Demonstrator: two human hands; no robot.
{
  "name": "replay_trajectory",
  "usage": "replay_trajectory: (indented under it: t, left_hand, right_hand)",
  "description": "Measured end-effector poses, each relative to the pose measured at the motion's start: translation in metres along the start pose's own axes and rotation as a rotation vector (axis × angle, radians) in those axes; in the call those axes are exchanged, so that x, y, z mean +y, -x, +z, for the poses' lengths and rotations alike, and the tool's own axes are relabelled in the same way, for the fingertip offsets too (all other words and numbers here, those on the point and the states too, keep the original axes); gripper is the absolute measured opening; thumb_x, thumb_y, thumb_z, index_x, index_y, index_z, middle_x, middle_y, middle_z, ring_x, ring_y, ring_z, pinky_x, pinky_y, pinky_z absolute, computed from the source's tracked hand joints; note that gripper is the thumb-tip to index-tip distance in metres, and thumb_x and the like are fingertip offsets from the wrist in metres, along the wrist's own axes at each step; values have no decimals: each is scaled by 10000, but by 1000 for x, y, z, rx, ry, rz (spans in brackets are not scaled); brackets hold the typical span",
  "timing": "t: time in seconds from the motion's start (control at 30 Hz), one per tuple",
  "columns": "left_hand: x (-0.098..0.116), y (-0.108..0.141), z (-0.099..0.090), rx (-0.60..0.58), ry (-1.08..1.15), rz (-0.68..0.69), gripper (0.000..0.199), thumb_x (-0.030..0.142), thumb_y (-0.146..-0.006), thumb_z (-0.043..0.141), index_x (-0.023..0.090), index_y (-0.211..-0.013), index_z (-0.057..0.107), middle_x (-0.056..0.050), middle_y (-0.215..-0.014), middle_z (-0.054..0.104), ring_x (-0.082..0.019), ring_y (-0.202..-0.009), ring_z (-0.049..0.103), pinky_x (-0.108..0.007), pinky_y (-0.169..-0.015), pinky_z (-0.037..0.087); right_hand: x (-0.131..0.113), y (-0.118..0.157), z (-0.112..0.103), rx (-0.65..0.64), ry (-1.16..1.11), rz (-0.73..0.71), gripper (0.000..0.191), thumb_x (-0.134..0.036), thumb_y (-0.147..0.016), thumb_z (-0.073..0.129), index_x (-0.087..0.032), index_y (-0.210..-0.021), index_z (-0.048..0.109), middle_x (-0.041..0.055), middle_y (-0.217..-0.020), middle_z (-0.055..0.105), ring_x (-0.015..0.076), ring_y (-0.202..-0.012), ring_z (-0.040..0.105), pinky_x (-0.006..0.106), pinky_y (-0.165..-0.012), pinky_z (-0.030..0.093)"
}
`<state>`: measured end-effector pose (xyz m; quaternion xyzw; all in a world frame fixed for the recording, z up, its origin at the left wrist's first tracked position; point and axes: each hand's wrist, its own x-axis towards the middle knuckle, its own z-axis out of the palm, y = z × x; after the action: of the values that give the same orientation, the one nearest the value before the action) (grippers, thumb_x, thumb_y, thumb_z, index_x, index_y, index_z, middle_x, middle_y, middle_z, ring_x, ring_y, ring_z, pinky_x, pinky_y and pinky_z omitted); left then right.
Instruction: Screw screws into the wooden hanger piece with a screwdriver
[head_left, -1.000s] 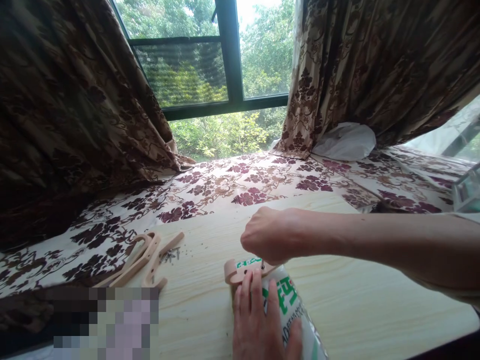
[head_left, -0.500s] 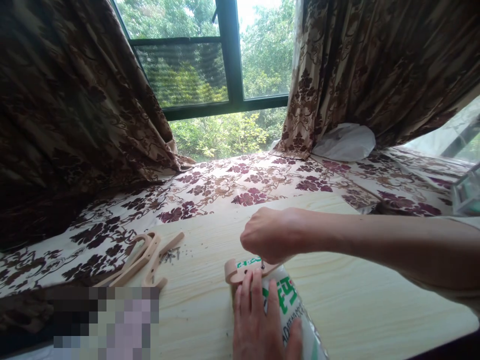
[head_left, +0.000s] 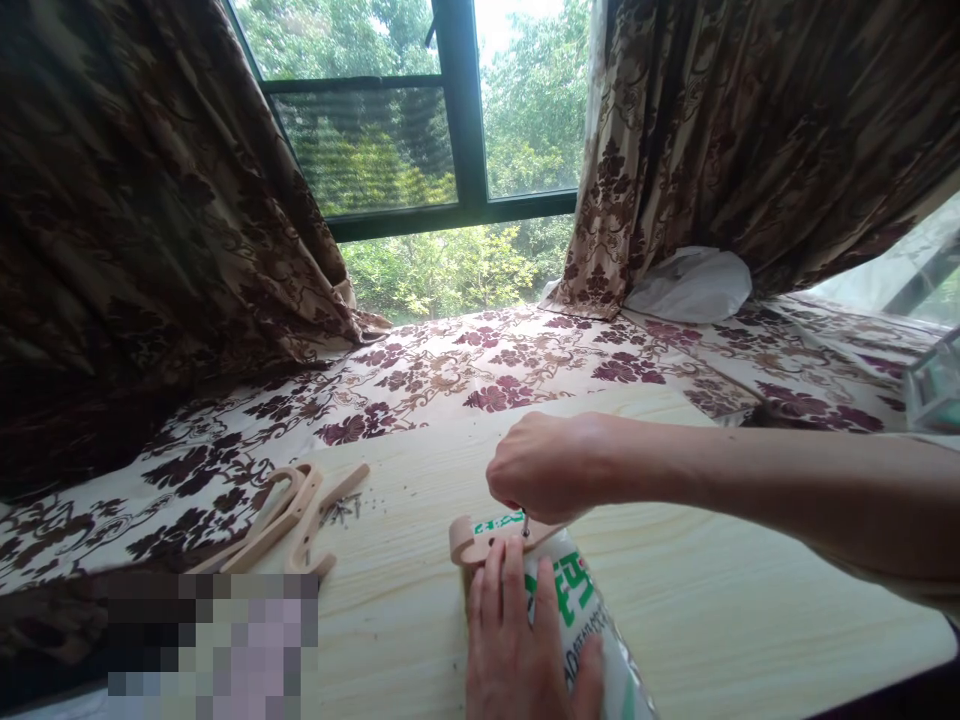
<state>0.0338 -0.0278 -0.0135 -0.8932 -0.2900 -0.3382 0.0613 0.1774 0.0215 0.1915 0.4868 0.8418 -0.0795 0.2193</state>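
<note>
The wooden hook [head_left: 480, 552] is pale, smooth and pinkish-tan, a flat strip curling round at its nine o'clock end, with a dark hole near the curl. It lies at six o'clock in the view, atop a white package [head_left: 577, 612] with green lettering, which rests on the light wood-grained tabletop [head_left: 720, 610]. A thin metal shaft [head_left: 525, 522] stands on the strip on the three o'clock side of that hole; what it meets there is too small to tell. The right hand [head_left: 544, 465], at five o'clock, is clenched around the shaft's upper part, wrist bent, its forearm reaching in from between three and four o'clock. The left hand [head_left: 517, 650] lies palm down on the package, fingers extended toward twelve o'clock, tips touching the hook's near edge, grasping nothing. At eight o'clock lie more wooden pieces [head_left: 306, 500] beside small screws [head_left: 345, 512].
</note>
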Motion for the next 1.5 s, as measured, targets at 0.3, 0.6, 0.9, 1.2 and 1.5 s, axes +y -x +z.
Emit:
replay_trajectory:
  t: [0.3,0.6,0.9,1.2,1.5]
  left_hand:
    - [-1,0,1,12,0,5,448,420,-830,485,186,-1208,533,-156,-1391,416,-353,-1283,376,-511,-954,427]
    - [0,-2,1,31,21,-8,476,488,-832,489,192,-1200,547,-157,-1380,430,-348,-1283,382,-506,-960,423]
    - [1,-1,3,43,19,-20,468,495,-849,453,187,-1187,554,-159,-1377,431,-352,-1279,385,-512,-959,415]
    - [2,-2,-2,2,24,-16,485,520,-862,453,186,-1201,548,-161,-1393,411,-345,-1298,361,-497,-982,393]
    - [1,-1,1,10,41,-5,450,451,-850,472,177,-1200,543,-172,-1395,403,-359,-1300,351,-517,-977,386]
  right_hand:
    - [5,-6,3,-40,-21,30,220,-220,-749,612,-138,-924,719,71,-793,675,148,-612,519,285,-496,342]
    - [-1,1,-6,17,31,29,228,-44,-732,541,-123,-861,713,82,-766,668,130,-593,494,277,-519,355]
    - [-2,-3,-7,0,36,76,166,-138,-755,589,-103,-865,708,91,-751,665,143,-590,519,275,-497,358]
    - [0,2,-2,105,33,5,202,-51,-752,523,-97,-815,709,76,-681,641,112,-528,425,270,-489,344]
    - [-1,5,-4,56,25,98,163,-170,-761,607,-124,-872,717,66,-713,648,129,-570,483,275,-499,338]
